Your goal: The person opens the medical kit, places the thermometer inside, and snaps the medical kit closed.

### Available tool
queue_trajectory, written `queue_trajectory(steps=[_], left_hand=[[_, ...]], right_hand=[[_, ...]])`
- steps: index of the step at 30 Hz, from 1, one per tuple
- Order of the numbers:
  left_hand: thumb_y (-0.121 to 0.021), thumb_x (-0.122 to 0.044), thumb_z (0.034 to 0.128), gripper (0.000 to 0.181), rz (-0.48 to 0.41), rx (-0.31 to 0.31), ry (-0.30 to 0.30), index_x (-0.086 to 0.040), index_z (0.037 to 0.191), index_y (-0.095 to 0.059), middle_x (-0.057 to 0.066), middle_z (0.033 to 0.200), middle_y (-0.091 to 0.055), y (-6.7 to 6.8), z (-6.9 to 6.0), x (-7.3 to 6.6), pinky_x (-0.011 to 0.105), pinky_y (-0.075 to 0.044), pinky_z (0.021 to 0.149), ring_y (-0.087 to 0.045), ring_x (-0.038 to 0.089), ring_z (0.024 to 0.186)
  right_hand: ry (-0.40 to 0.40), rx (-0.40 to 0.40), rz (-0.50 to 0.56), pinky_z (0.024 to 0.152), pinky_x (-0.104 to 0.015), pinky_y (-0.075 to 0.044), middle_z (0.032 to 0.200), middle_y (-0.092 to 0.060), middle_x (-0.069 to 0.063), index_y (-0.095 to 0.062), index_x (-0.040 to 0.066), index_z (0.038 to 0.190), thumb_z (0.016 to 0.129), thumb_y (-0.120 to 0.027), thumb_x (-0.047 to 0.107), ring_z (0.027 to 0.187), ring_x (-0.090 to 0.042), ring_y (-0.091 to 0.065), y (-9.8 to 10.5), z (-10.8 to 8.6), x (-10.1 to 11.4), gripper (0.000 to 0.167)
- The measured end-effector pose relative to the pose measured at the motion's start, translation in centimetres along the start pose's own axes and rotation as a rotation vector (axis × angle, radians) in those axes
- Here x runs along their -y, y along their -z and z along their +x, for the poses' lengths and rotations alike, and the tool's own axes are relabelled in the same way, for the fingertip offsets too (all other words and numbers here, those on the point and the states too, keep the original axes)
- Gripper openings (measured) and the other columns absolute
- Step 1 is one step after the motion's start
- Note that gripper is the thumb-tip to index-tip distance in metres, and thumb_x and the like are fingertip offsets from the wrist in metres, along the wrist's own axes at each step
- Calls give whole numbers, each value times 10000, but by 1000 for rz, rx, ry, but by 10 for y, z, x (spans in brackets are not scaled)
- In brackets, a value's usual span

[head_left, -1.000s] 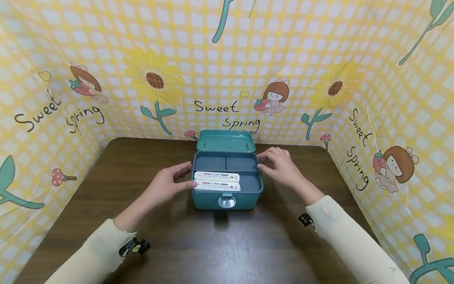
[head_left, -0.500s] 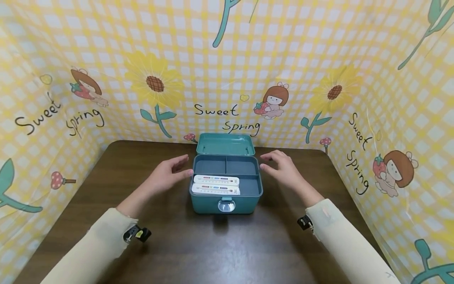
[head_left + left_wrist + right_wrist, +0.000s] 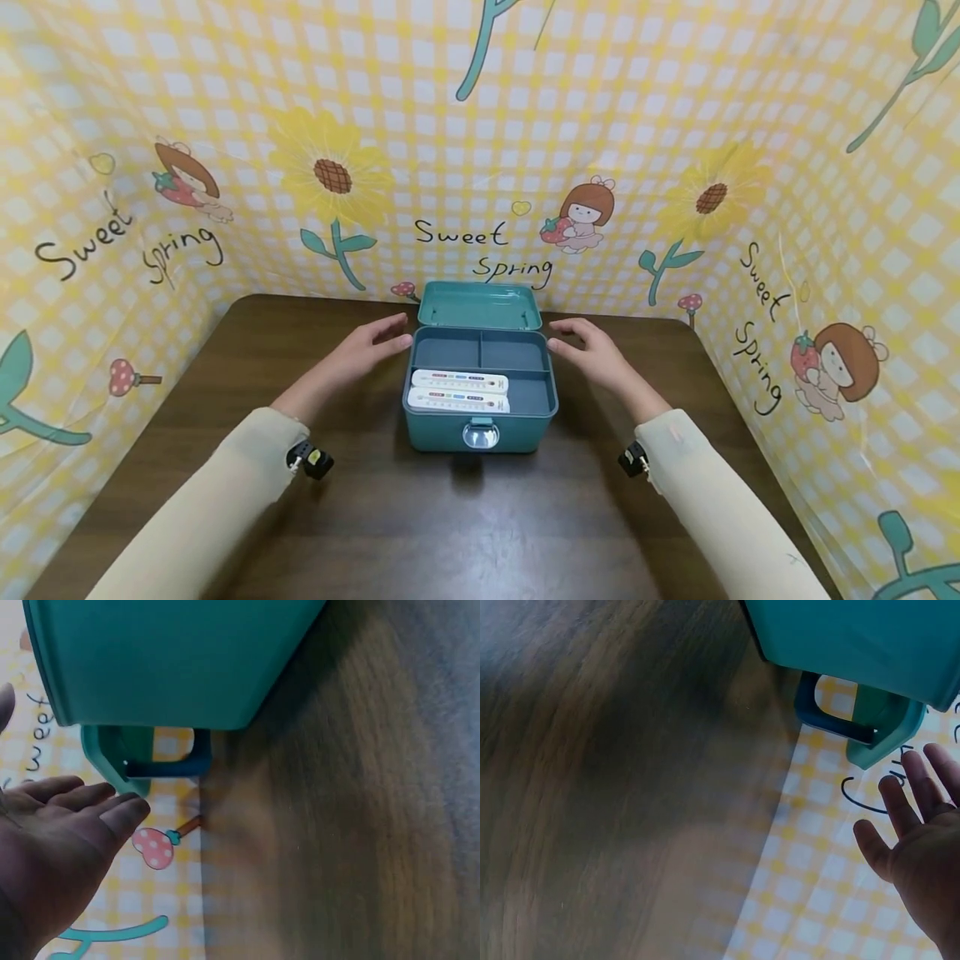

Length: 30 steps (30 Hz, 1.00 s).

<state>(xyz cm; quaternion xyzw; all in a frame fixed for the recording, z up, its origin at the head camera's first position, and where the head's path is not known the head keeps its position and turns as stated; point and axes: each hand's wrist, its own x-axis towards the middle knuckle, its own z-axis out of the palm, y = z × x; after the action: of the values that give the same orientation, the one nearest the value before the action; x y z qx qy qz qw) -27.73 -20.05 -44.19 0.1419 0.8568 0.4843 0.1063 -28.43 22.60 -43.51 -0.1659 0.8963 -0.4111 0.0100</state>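
Observation:
A teal storage box [image 3: 438, 433] stands on the table with its lid [image 3: 480, 306] swung back behind it. Inside sits a grey-blue divided tray [image 3: 534, 393]; two white flat cases with printed scales [image 3: 459, 382] lie side by side in its front compartment. A clear latch [image 3: 480, 435] hangs on the front. My left hand [image 3: 363, 350] is at the box's left rear side, fingers extended. On the opposite side my right hand [image 3: 596, 354] has its fingers loosely spread, thumb near the rim. In both wrist views the hands hold nothing. A dark blue handle [image 3: 172, 766] shows behind the box.
The brown wooden table [image 3: 480, 525] runs under the box and both forearms. Behind it and on both sides hangs a yellow checked cloth [image 3: 465, 150] with printed flowers and figures. A small black camera [image 3: 311, 460] is strapped to the left wrist.
My left hand has moved back along the box's left side, away from the front compartment. My right hand has shifted only slightly. The box and cases stay in place.

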Motion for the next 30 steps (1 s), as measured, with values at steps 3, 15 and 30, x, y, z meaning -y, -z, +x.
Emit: queue_trajectory(steps=[3, 15, 30], left_hand=[[-555, -525, 1028, 771, -18, 20, -4, -90, 1615, -308, 154, 1650, -340, 1, 7, 1, 604, -256, 1226, -301, 385, 1523], [-518, -473, 1055, 733, -186, 104, -8, -123, 1639, -247, 134, 1694, -233, -2, 23, 16, 615, -202, 1241, -209, 376, 1559], [-573, -413, 1034, 776, -158, 99, 2, -148, 1653, -188, 139, 1714, -152, -8, 25, 12, 659, -158, 1233, -106, 392, 1576]], right_hand=[[-26, 24, 39, 1148, -574, -397, 1471, -550, -97, -570, 136, 1447, 994, -642, 492, 1368, -339, -494, -2, 5, -2, 580], [-108, 138, 202, 1186, -591, -349, 1615, -404, -122, -411, 144, 1577, 1015, -609, 483, 1462, -371, -408, -7, 18, -9, 685], [-117, 213, 306, 1221, -617, -263, 1640, -351, -164, -338, 70, 1602, 1058, -580, 309, 1489, -394, -349, -8, 15, 7, 641]])
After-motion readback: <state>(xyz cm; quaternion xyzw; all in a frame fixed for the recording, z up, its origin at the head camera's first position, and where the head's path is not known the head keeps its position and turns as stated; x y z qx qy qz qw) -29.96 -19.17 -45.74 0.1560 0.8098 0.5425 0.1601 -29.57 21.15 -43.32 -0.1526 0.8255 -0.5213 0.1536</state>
